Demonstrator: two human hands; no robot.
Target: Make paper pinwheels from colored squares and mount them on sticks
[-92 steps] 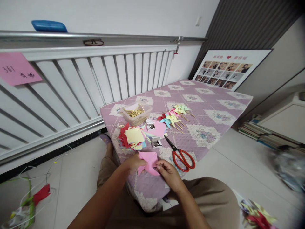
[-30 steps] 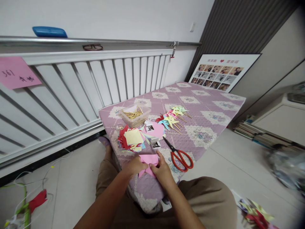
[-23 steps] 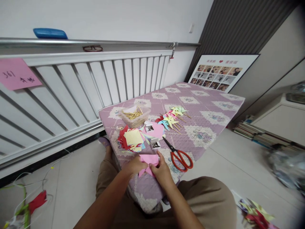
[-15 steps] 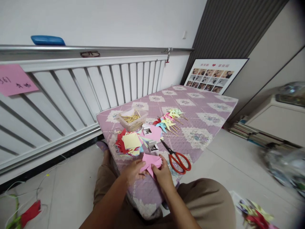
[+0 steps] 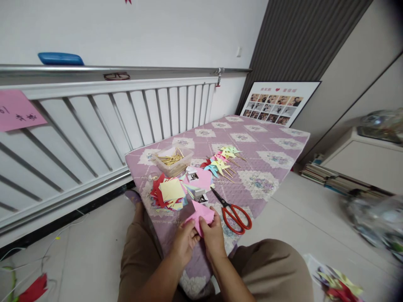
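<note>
A pink paper square (image 5: 199,210), cut and partly folded, is held between both hands above the near end of the table. My left hand (image 5: 186,238) pinches its lower left part, while my right hand (image 5: 213,231) grips the right side with the thumb on top. Scissors with red handles (image 5: 235,217) lie just right of my right hand, blades pointing away. Beyond the paper stand small open boxes of metal pins (image 5: 200,197). To the left is a stack of coloured paper squares (image 5: 171,189). Finished paper pinwheels (image 5: 222,161) on sticks lie farther back.
A plastic tub of wooden sticks (image 5: 174,160) stands behind the paper stack. The purple patterned tablecloth (image 5: 239,147) runs back beside a white radiator (image 5: 138,117). A photo board (image 5: 278,102) leans at the far end. More pinwheels (image 5: 340,285) lie low on the right.
My left hand has shifted its grip lower on the pink paper, and a paper corner now stands up at the top. My right hand still holds the right side. The view has shifted slightly.
</note>
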